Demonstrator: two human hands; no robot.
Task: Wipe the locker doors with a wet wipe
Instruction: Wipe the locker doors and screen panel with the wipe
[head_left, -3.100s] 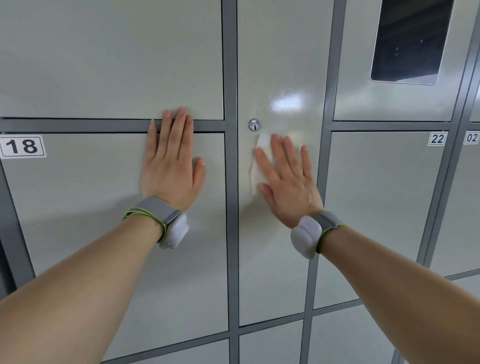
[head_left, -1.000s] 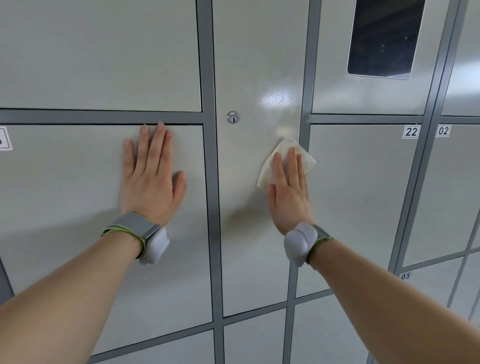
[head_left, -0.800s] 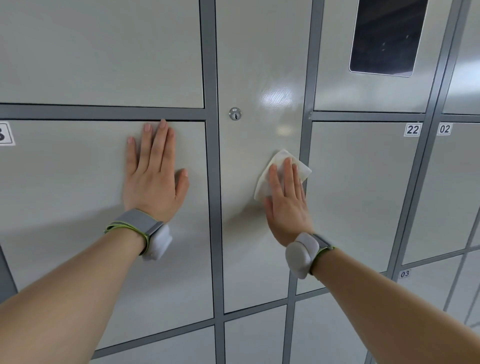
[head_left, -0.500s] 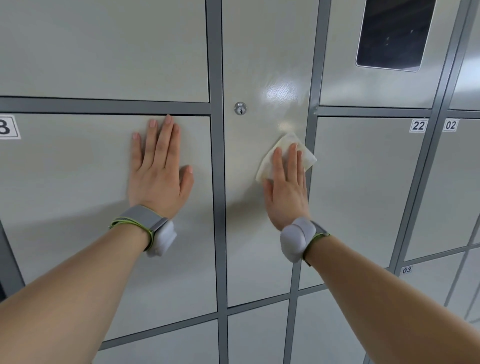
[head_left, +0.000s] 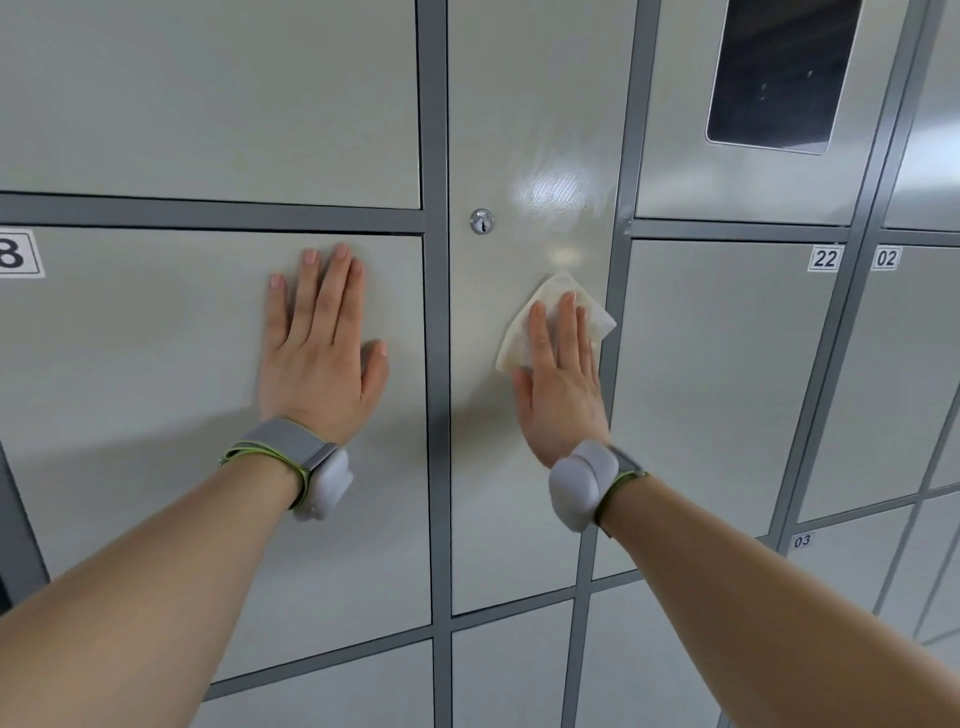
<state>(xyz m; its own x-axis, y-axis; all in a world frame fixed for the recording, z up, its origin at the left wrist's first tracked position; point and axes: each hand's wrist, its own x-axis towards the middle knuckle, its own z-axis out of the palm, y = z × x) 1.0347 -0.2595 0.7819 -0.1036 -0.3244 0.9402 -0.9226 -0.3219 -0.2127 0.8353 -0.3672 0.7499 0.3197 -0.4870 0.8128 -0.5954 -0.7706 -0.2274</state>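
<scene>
Your right hand (head_left: 563, 384) lies flat, fingers spread, pinning the wet wipe (head_left: 556, 322) against the narrow middle locker door (head_left: 524, 467), below-right of the keyhole (head_left: 481, 222). Your left hand (head_left: 319, 353) rests flat, holding nothing, on the left door (head_left: 130, 389).

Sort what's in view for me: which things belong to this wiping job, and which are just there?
In the job:
- wet wipe, flat under the right hand
- narrow keyed door being wiped
- left hand, flat on the neighbouring door

Just there:
- keyhole
- number labels 22, 02, 03
- dark window panel
- wrist bands
</scene>
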